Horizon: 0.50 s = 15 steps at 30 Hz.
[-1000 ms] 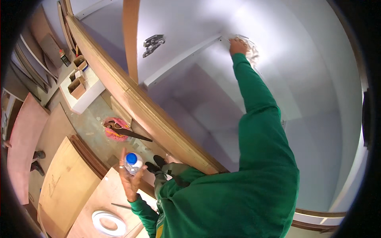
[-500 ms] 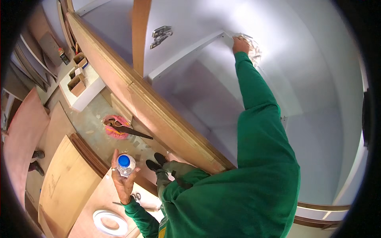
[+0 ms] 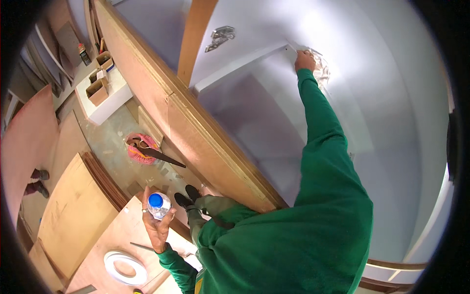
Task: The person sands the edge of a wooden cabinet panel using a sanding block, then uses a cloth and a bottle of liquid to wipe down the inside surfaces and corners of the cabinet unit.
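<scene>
My left hand is wrapped round a clear plastic bottle with a blue cap, held upright near my body. Stretched far forward, my right hand grips a crumpled whitish cloth. The cloth presses against the pale inner panel of a large cabinet, close to the corner of a white strip. Part of the cloth is hidden behind my fingers. A metal hinge is fixed to the panel left of that hand.
The cabinet's thick wooden edge runs diagonally between my hands. On the floor sits a pink bag with a handsaw across it. A white ring lies on a board; small boxes rest on a white block. Another person's shoes show at left.
My right hand and the cloth sit slightly lower and further right in the picture. The whole view has shifted a little. My left hand still holds the bottle.
</scene>
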Each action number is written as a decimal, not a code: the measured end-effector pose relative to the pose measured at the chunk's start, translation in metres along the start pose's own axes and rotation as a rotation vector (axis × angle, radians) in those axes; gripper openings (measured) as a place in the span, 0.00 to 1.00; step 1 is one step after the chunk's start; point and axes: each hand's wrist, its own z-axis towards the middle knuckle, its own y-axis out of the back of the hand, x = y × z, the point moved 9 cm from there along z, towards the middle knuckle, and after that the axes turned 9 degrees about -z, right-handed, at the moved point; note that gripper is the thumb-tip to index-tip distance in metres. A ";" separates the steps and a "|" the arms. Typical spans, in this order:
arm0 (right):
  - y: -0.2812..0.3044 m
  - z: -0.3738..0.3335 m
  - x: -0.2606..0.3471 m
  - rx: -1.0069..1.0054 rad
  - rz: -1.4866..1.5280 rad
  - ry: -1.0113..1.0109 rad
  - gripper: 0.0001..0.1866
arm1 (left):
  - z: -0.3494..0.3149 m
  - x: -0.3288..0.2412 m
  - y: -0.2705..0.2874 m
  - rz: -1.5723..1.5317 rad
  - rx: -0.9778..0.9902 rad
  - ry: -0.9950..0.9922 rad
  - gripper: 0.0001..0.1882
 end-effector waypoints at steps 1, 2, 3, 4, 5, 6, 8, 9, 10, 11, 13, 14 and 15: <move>0.000 0.002 0.000 0.010 -0.016 -0.020 0.15 | 0.000 0.005 0.001 0.002 0.010 0.012 0.48; 0.001 0.005 -0.002 0.022 -0.032 -0.042 0.15 | 0.000 0.008 0.002 0.005 0.022 0.025 0.48; 0.001 0.011 0.002 0.026 -0.021 -0.045 0.15 | 0.002 0.010 0.002 -0.002 0.022 0.043 0.49; 0.007 0.014 0.013 0.035 -0.009 -0.046 0.15 | 0.004 0.010 -0.002 -0.006 0.021 0.065 0.49; 0.007 0.020 0.014 0.041 0.002 -0.054 0.15 | 0.006 0.009 -0.002 -0.010 0.026 0.082 0.49; 0.007 0.024 0.007 -0.003 0.051 -0.014 0.14 | 0.011 0.014 0.000 0.038 0.041 0.009 0.49; -0.008 0.013 -0.011 0.005 0.045 0.038 0.15 | 0.008 0.006 -0.004 -0.002 0.044 0.029 0.49; -0.011 0.010 -0.019 0.002 0.047 0.060 0.15 | 0.010 -0.002 -0.006 -0.020 0.046 0.029 0.49; -0.009 -0.006 -0.026 -0.059 0.139 0.027 0.14 | 0.007 -0.011 -0.007 -0.011 0.047 0.012 0.48; -0.004 -0.022 -0.038 -0.123 0.224 -0.005 0.13 | 0.005 -0.011 -0.002 -0.006 0.036 0.016 0.48; -0.006 -0.029 -0.057 -0.175 0.311 0.033 0.12 | 0.005 -0.006 0.007 -0.024 0.041 0.027 0.48; -0.005 -0.030 -0.059 -0.196 0.359 0.052 0.12 | 0.004 -0.011 0.009 -0.029 0.023 0.008 0.48; 0.000 -0.027 -0.053 -0.260 0.398 0.107 0.11 | 0.002 -0.013 0.012 -0.008 0.001 -0.007 0.49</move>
